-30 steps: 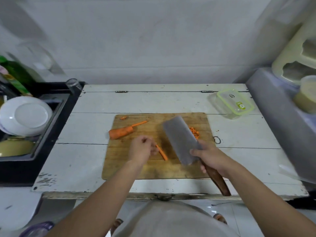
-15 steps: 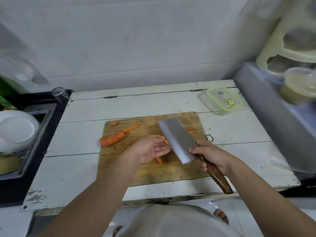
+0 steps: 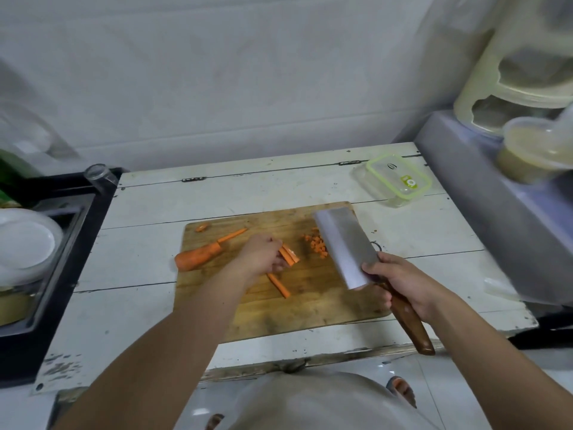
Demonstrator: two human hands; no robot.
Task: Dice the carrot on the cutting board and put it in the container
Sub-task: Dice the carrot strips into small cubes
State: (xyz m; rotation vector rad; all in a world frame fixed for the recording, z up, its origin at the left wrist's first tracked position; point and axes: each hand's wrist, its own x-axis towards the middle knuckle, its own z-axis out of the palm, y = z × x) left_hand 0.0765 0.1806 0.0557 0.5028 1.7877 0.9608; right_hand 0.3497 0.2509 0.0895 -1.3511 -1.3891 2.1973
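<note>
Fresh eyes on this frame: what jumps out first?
The big cleaver, gripped by the right hand, tilts over the right side of the cutting board. At mid-board the left hand pinches carrot sticks, with a diced pile beside the blade and the uncut carrot at left.

White painted plank table (image 3: 148, 305), paint chipped at lower left. Rectangular wooden cutting board (image 3: 310, 308) flat at frame centre. Clear plastic container with green-rimmed lid (image 3: 393, 181) upper right, well apart from board.

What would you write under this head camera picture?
Left hand holds carrot sticks on the cutting board; right hand lifts a cleaver.
</note>
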